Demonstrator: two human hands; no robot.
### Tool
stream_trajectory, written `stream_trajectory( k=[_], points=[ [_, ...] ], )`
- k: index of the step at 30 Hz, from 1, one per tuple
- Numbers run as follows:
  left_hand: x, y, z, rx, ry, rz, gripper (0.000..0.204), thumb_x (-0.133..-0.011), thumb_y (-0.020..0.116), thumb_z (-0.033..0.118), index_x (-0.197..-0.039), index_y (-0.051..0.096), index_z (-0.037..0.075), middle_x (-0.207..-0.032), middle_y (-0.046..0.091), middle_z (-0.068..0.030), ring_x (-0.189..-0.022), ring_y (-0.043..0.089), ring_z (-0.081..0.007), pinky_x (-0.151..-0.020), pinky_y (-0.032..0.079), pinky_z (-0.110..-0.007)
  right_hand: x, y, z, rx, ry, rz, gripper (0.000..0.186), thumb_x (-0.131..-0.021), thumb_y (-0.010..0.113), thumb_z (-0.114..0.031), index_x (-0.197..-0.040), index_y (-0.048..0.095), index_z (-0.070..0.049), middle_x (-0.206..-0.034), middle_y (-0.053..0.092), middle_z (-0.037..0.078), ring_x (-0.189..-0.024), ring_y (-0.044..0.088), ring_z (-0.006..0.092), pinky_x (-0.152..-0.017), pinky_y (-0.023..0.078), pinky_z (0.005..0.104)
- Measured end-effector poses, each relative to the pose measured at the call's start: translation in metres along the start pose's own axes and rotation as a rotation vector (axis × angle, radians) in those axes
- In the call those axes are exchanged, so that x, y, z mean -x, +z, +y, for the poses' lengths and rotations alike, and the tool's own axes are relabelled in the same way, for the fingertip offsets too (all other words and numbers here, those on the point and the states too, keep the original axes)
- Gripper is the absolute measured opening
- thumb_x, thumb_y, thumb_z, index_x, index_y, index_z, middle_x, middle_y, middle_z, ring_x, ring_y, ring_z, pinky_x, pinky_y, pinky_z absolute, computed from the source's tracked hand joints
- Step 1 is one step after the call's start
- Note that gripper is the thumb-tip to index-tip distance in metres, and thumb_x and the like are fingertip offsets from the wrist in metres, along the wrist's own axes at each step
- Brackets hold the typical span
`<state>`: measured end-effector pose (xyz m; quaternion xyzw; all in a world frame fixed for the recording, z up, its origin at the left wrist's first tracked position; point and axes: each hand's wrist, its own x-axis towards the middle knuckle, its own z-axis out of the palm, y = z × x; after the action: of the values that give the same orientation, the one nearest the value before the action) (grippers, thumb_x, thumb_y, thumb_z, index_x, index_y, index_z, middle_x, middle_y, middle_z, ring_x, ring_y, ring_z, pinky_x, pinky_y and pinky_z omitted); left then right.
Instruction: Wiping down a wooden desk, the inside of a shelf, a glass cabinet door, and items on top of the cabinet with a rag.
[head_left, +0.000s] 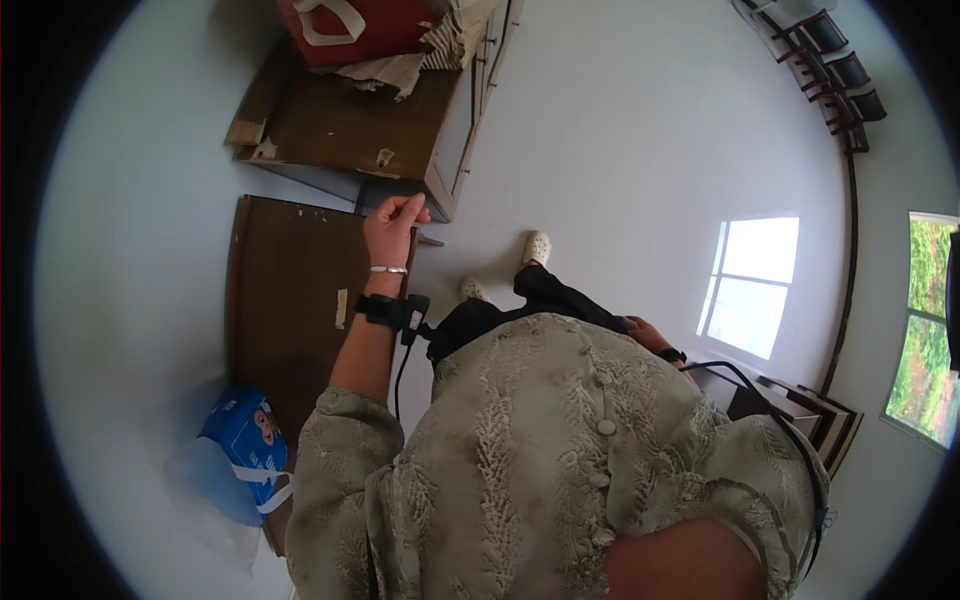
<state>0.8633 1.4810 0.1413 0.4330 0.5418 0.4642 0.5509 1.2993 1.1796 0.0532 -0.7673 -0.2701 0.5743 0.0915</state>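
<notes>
My left hand [392, 228] is raised in front of me, its fingers curled in and the thumb against them. Nothing shows in its grip. It hangs above the inner edge of a dark brown cabinet top [290, 290], close to a wooden cabinet [350, 115] with a glazed front; whether it touches either I cannot tell. Down beside my right thigh is my right hand [648, 333], partly hidden by my clothes, and its fingers cannot be made out. A black wrist strap [378, 309] with a small cabled device sits on my left forearm.
A red bag [350, 35] with a white handle and torn cardboard [385, 72] lie on the wooden cabinet. On the brown top's near end rests a blue carton [245, 440] with white straps. Dark chairs [822, 75] line the far right wall. Wooden furniture [800, 405] stands right.
</notes>
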Motion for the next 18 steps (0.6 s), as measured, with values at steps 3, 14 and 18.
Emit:
stream_trajectory(
  k=[3,14,18],
  points=[
    [-0.005,-0.013,0.018,-0.205,-0.105,0.274,0.043,-0.095,0.056,0.037,-0.084,0.069,-0.001,-0.079,0.07,-0.0107,-0.069,0.066,-0.0166,-0.067,0.051,-0.03,-0.002,-0.002,0.005,-0.024,0.012,0.012,0.058,-0.078,0.065,-0.011,-0.134,0.05,-0.006,-0.121,0.062,0.011,-0.11,0.058,0.0216,-0.096,0.047,0.0339],
    [-0.114,-0.077,0.023,-1.06,0.454,0.391,0.059,-0.097,0.036,0.052,-0.137,0.049,0.01,-0.147,0.041,-0.0114,-0.14,0.03,-0.0276,-0.112,0.024,-0.051,-0.02,-0.001,0.033,-0.041,-0.104,0.016,0.058,-0.077,0.064,-0.013,-0.133,0.051,-0.005,-0.12,0.063,0.013,-0.111,0.058,0.0235,-0.096,0.047,0.0334],
    [-0.12,-0.068,0.01,-1.38,0.208,0.327,0.07,-0.096,0.026,0.06,-0.148,0.031,0.013,-0.156,0.025,-0.0077,-0.145,0.019,-0.0236,-0.113,0.013,-0.058,-0.015,0.006,0.033,-0.091,-0.095,0.026,0.058,-0.077,0.064,-0.013,-0.132,0.051,-0.005,-0.12,0.062,0.013,-0.11,0.058,0.0237,-0.096,0.047,0.0333]
  ],
)
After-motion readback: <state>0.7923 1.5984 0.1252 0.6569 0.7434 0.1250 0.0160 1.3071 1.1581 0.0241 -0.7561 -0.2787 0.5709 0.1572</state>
